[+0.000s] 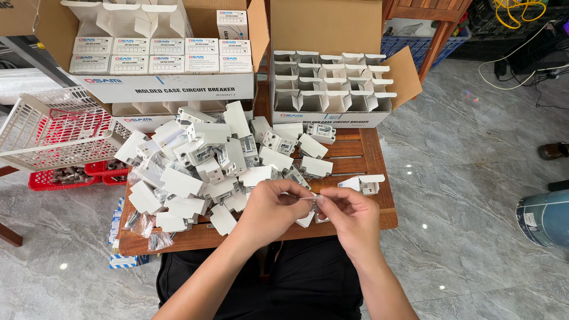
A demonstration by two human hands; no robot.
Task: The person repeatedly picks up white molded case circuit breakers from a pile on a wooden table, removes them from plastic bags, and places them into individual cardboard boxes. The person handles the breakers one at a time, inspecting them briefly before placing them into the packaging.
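Fingers of left hand (pixel 269 204) and right hand (pixel 349 214) pinch shut on a small clear bag (pixel 309 199), I think, stretched between fingertips above the tabletop (pixel 361 155).

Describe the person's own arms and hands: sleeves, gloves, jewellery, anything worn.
Both forearms are bare as far as the picture shows; no sleeves are in view. The left hand and right hand wear no gloves, and no rings, watch or bracelets show on the fingers or wrists. Dark clothing covers the lap below.

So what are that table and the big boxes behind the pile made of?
The table looks like wood: reddish-brown slats with gaps and a slight sheen. The big boxes look like corrugated cardboard: matte brown inner flaps, white printed fronts.
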